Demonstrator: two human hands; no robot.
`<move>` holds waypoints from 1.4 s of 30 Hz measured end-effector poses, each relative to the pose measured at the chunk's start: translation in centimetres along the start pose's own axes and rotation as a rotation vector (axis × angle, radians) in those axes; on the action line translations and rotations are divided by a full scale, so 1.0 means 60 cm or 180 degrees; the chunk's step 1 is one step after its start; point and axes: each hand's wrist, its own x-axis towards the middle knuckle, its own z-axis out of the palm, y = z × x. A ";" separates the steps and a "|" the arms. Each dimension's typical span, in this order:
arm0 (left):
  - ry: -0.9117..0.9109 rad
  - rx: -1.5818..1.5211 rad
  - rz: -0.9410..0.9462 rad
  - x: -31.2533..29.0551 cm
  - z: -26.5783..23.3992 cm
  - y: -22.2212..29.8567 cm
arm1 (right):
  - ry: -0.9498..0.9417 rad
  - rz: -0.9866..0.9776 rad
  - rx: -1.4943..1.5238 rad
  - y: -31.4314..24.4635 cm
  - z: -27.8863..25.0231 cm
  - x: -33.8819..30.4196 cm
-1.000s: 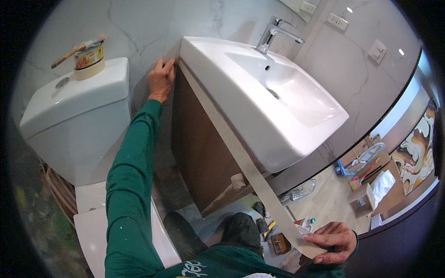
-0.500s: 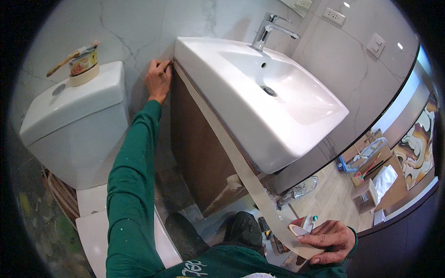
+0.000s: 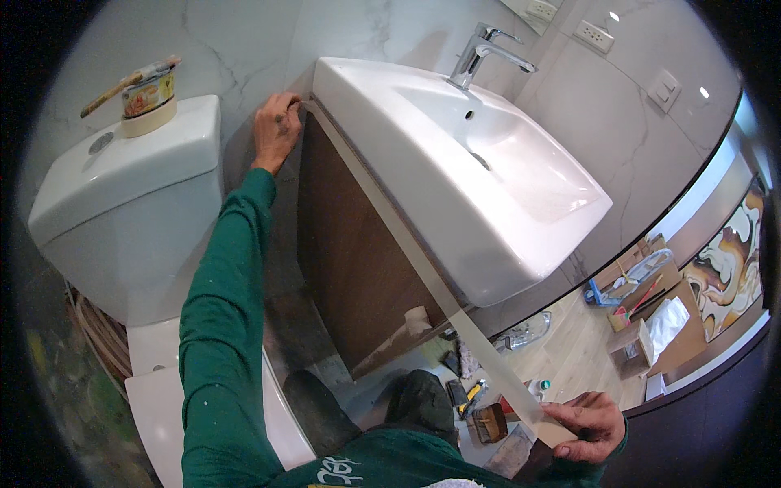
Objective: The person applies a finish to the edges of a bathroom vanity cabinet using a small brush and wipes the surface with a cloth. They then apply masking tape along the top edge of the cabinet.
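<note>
A strip of cream masking tape (image 3: 407,248) stretches along the upper side edge of the brown wooden vanity cabinet (image 3: 350,260), just under the white washbasin (image 3: 455,191). At the wall, my left hand (image 3: 277,130) has its fingers closed on the far end of the tape. My right hand (image 3: 587,427), at the lower right, grips the tape's near end, with the roll partly hidden by the fingers. Between the cabinet's front corner and my right hand, the tape hangs free and looks taut.
Left of the cabinet stands a white toilet (image 3: 130,195); a tape roll (image 3: 149,122), a small can (image 3: 149,93) and a brush (image 3: 122,85) sit on its tank. A chrome faucet (image 3: 480,57) rises from the basin. Tools, including a yellow cutter (image 3: 472,397), lie on the floor below.
The tape has been pulled straighter and now lies closer under the basin edge. My right hand has turned around the roll. My left hand stays at the wall end, slightly shifted.
</note>
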 end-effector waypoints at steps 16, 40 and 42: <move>0.0080 -0.0509 -0.0680 0.007 -0.037 0.020 | 0.0171 0.0187 -0.0005 -0.007 0.012 -0.052; -0.0397 -0.0468 -0.0150 0.030 0.000 0.015 | 0.0175 0.0265 0.0187 -0.017 0.024 -0.042; -0.0404 -0.0401 -0.0092 0.030 0.001 0.015 | 0.0150 0.0312 0.0196 -0.018 0.023 -0.041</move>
